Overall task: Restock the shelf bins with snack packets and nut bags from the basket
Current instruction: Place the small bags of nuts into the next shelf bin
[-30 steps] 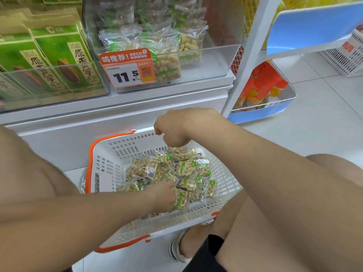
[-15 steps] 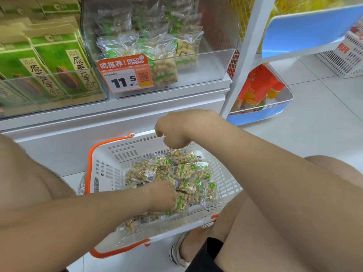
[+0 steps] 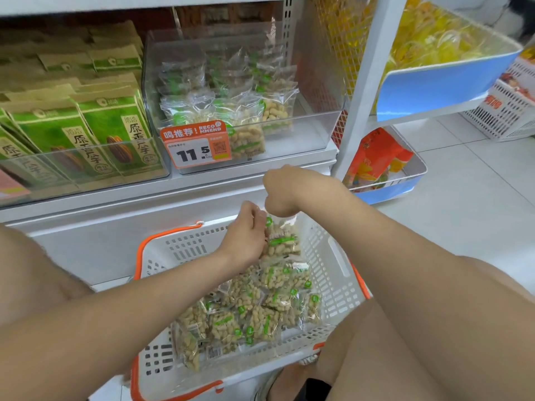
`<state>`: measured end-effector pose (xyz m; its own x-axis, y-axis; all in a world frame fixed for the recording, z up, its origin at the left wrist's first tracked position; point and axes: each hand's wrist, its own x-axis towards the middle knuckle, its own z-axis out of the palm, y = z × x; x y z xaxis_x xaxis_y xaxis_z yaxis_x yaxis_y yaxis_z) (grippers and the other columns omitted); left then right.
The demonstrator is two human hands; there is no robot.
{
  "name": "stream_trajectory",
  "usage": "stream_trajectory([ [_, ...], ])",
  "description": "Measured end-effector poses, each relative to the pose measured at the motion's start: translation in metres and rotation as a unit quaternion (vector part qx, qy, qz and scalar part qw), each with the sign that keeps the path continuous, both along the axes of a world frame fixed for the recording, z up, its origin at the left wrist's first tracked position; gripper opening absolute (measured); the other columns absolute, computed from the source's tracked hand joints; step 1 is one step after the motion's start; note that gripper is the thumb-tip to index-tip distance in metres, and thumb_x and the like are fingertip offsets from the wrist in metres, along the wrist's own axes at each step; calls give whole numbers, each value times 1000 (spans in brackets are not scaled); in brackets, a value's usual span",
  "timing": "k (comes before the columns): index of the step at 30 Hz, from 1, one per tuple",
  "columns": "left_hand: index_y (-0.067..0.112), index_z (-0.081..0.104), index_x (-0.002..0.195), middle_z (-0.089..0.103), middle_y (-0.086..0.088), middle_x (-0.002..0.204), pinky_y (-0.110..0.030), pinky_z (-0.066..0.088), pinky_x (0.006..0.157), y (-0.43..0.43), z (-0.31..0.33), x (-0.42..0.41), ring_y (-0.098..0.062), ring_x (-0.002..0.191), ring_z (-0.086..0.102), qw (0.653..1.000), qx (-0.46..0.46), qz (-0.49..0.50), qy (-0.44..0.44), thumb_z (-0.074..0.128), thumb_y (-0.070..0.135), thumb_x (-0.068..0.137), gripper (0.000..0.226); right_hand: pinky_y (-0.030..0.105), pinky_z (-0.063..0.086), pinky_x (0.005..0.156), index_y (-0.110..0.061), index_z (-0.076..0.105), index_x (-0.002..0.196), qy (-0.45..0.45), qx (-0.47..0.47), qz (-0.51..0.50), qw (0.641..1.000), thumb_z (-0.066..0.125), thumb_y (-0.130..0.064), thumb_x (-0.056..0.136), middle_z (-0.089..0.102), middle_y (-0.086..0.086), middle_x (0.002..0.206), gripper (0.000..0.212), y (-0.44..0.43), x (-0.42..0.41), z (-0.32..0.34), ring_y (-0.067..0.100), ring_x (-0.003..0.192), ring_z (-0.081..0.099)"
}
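Note:
A white basket with orange trim stands on the floor below the shelf, holding several clear peanut bags with green labels. One peanut bag hangs upright above the pile. My right hand pinches its top edge, and my left hand grips its left side. Above, a clear shelf bin holds more peanut bags behind an orange price tag reading 11.5; the bin's right part is bare.
Green seed packets fill the clear bin to the left. A white upright separates a blue-fronted rack with yellow packets and orange packets. Another white basket sits far right. My knees crowd the lower corners.
My left hand has risen from the pile up to the bag that my right hand holds. That bag now hangs lifted above the basket. The view has tilted up toward the shelf.

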<state>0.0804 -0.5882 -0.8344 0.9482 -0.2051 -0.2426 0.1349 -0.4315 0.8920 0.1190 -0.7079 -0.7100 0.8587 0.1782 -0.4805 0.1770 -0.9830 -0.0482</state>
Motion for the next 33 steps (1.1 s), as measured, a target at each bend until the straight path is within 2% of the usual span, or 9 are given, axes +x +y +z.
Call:
stream_trajectory([
  [4, 23, 44, 96, 62, -7, 75, -45, 46, 59, 3, 28, 13, -27, 64, 59, 986, 16, 79, -146, 31, 38, 114, 27, 34, 42, 72, -11, 56, 107, -101, 126, -105, 981, 50, -24, 100, 56, 15, 107, 15, -14, 6, 5, 35, 93, 56],
  [8, 19, 47, 101, 56, -1, 74, -46, 41, 60, 8, 69, 30, -22, 64, 54, 953, 24, 110, -281, 34, 37, 114, 26, 34, 50, 65, -8, 59, 89, -228, 253, -194, 920, 47, -45, 99, 65, 12, 80, 40, -20, 14, 9, 33, 81, 65],
  [10, 17, 49, 102, 58, 0, 73, -46, 40, 62, 11, 87, 39, -18, 64, 54, 935, 30, 117, -333, 37, 35, 114, 24, 31, 51, 56, -10, 68, 91, -216, 376, -213, 876, 49, -51, 97, 69, 8, 71, 45, -19, 15, 15, 22, 63, 66],
  [13, 18, 51, 102, 61, 3, 73, -46, 40, 63, 17, 108, 53, -17, 66, 57, 915, 57, 111, -383, 41, 33, 113, 21, 26, 45, 60, -25, 67, 110, -185, 506, -193, 820, 66, -50, 93, 67, -10, 75, 30, -19, 13, 26, 8, 60, 57],
  [18, 20, 63, 106, 67, 5, 82, -44, 46, 71, 27, 140, 76, -23, 77, 61, 885, 149, 56, -437, 41, 35, 111, 26, 39, 56, 86, -32, 69, 104, -344, 503, -121, 784, 74, -34, 90, 71, -17, 101, 15, -33, 32, 29, 1, 84, 66],
  [22, 18, 65, 123, 69, -2, 120, -46, 41, 99, 30, 148, 88, -29, 113, 56, 851, 256, 13, -458, 49, 24, 103, 27, 37, 54, 71, -26, 65, 105, -477, 529, -155, 685, 67, -18, 93, 68, -8, 89, 14, -42, 46, 40, 12, 76, 63],
  [24, 16, 60, 130, 62, -4, 134, -49, 34, 104, 31, 144, 92, -31, 125, 50, 839, 354, -25, -413, 49, 28, 100, 34, 24, 48, 72, -25, 65, 106, -502, 497, -152, 691, 66, -16, 94, 65, 1, 92, 16, -48, 54, 41, 5, 83, 58],
  [26, 16, 53, 133, 57, -4, 138, -51, 32, 104, 34, 137, 93, -32, 125, 48, 820, 426, -60, -377, 49, 31, 98, 38, 10, 39, 75, -27, 66, 109, -487, 450, -132, 736, 66, -15, 95, 61, 4, 103, 18, -51, 62, 38, -5, 91, 53],
  [33, 19, 44, 138, 57, -1, 139, -48, 35, 99, 44, 131, 101, -30, 120, 50, 786, 466, -96, -394, 51, 21, 100, 39, 18, 46, 85, -31, 65, 110, -424, 403, -105, 805, 60, -14, 101, 51, 3, 111, 19, -46, 81, 28, 3, 96, 53],
])
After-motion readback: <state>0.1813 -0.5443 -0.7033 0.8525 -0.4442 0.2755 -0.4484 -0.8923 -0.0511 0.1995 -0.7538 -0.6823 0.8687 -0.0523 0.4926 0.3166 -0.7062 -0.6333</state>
